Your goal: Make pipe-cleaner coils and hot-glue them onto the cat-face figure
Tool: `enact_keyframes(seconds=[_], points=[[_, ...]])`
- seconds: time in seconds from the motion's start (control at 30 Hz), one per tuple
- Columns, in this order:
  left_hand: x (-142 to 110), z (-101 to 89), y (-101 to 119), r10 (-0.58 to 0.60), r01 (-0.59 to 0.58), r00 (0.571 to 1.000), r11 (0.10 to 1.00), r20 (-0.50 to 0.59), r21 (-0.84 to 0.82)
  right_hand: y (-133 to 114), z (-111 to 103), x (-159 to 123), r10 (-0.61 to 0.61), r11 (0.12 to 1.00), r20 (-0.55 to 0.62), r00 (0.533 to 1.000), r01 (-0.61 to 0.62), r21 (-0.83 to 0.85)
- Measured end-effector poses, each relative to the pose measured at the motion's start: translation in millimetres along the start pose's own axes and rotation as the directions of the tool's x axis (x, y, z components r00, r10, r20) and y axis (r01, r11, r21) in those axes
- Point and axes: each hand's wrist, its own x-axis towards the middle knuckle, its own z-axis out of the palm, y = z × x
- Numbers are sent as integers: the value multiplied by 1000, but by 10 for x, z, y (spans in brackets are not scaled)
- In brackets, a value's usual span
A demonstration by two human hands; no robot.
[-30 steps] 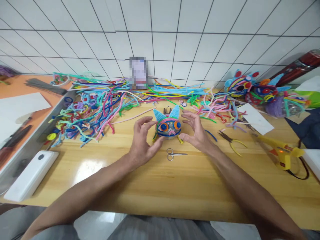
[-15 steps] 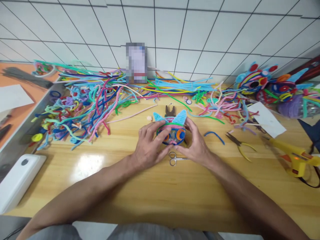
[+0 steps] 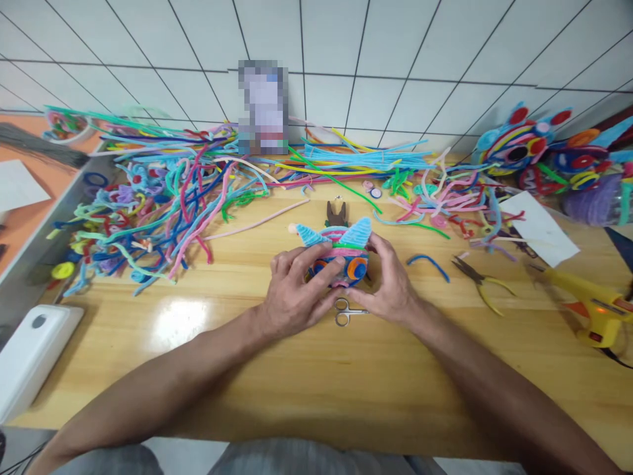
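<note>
Between my two hands is a pipe-cleaner animal head [image 3: 352, 252] with light blue pointed ears, orange-and-blue round eyes and pink and green bands. My left hand [image 3: 301, 284] wraps its left side, fingers lying over the front by one eye. My right hand [image 3: 390, 280] grips the right side, thumb low and fingers behind the ear. Just below, small scissors [image 3: 346, 312] lie on the table, partly hidden by my right hand. Behind the head stands a dark brown forked piece [image 3: 337, 212]. A short blue pipe cleaner [image 3: 429, 261] lies right of my right hand.
Pliers with yellow handles [image 3: 482, 285] and a yellow glue gun [image 3: 588, 307] lie at right. Tangled pipe cleaners [image 3: 163, 211] fill the left; straight bundles [image 3: 366, 158] line the wall. Finished colourful heads [image 3: 517, 148] stand back right. A white device [image 3: 37, 359] sits front left.
The camera view has shifted slightly. The animal head is tilted a little, its ears now more spread in view. Both hands keep their hold on it.
</note>
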Motion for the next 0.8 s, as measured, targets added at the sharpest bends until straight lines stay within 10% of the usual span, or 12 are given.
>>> enact_keyframes(seconds=[0.8], points=[[-15,-10,15,5,-5,1000,1000,7,-6,4,-17,13,-9,1000,17,1000,9,3]])
